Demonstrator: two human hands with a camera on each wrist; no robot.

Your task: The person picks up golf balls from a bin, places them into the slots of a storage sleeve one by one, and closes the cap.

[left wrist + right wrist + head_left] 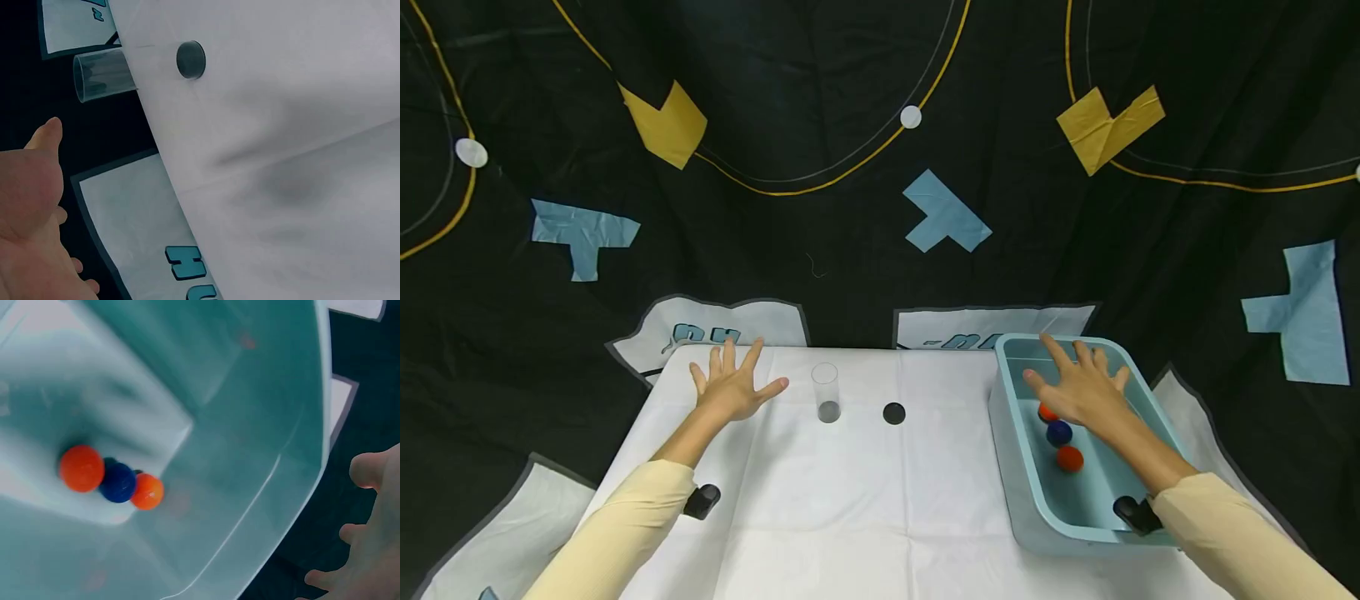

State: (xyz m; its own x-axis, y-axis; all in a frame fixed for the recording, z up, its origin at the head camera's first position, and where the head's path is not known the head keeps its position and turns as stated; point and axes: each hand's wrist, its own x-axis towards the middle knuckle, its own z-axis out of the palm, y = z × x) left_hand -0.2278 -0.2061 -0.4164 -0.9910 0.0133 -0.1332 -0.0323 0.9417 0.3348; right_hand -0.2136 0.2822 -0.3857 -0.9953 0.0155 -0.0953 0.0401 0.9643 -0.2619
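Note:
Fingers spread wide, my left hand (727, 392) hovers over the left part of the white-covered table and holds nothing. To its right stands a clear, upright cylinder-shaped cup (826, 385) with a dark round base; the left wrist view shows the cup (105, 76) beyond the thumb. My right hand (1082, 390) is stretched out above a light blue plastic bin (1021, 467), its fingers apart and nothing in them. On the bin's floor lie a red-orange ball (82, 469), a dark blue ball (118, 482) and an orange ball (147, 491), close together in a row.
A flat black disc (893, 413) lies on the white tablecloth (820, 500) between the cup and the bin. Behind the table hangs a black curtain (820, 250) with yellow and blue tape pieces. White printed panels (722, 323) show past the table's far edge.

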